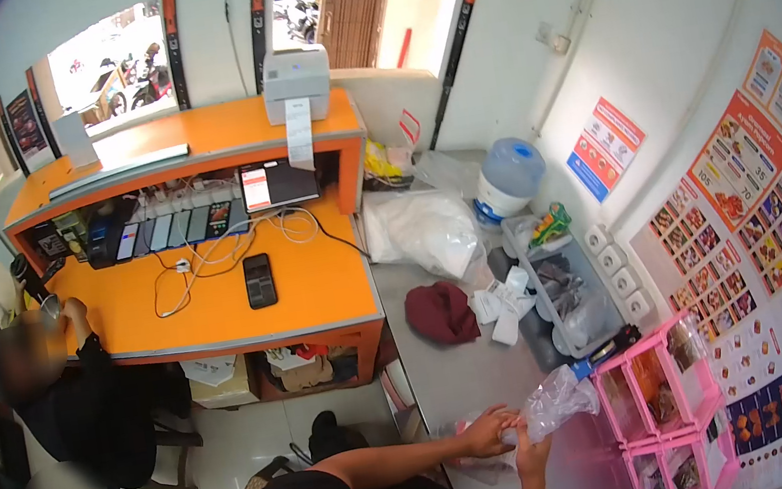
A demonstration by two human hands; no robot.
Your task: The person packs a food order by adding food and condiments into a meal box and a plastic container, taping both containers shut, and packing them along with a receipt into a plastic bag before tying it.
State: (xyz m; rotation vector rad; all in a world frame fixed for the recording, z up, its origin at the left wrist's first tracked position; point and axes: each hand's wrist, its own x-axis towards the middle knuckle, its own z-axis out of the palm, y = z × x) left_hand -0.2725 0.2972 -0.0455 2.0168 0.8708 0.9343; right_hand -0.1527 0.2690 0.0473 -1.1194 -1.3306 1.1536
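Note:
Over the grey metal table (430, 370), my left hand (490, 432) has its fingers closed at the edge of a clear plastic bag (558, 400). Below and right of it, my right hand (531, 448) is wrapped on the same bag, close to the other hand. The crumpled bag spreads up and right from my fingers toward the pink bins. Beneath my left hand lies another clear plastic package with something pinkish (454, 429), partly hidden by my arm. A maroon cloth (441, 314) and white folded items (504, 306) rest farther up the table.
Pink stacked bins (637, 400) stand at the right, beside a grey crate (570, 294). Behind are a water jug (509, 176) and white bags (424, 229). A person (73, 414) sits left at the orange counter (316, 286), which holds phones and a printer (296, 82).

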